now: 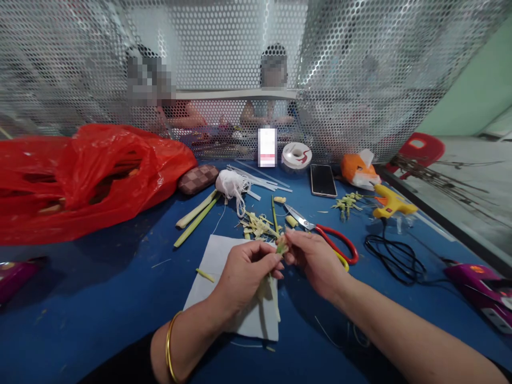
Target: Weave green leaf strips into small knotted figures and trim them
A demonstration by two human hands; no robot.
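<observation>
My left hand (244,274) is closed around a small bundle of pale green leaf strips (281,246), whose ends hang down below the fingers over a white sheet of paper (218,256). My right hand (314,261) pinches the top of the same bundle from the right. Both hands meet above the blue table (100,298). A gold bangle sits on my left wrist. Just behind the hands lie cut leaf scraps (258,224) and red-handled scissors (328,240).
A red plastic bag (80,176) fills the left. Green stalks (198,213), a ball of white thread (232,184), a tape roll (296,156), a phone (323,180), a yellow glue gun (392,202) with black cord and a perforated metal screen (360,80) lie behind. Two people sit beyond the screen.
</observation>
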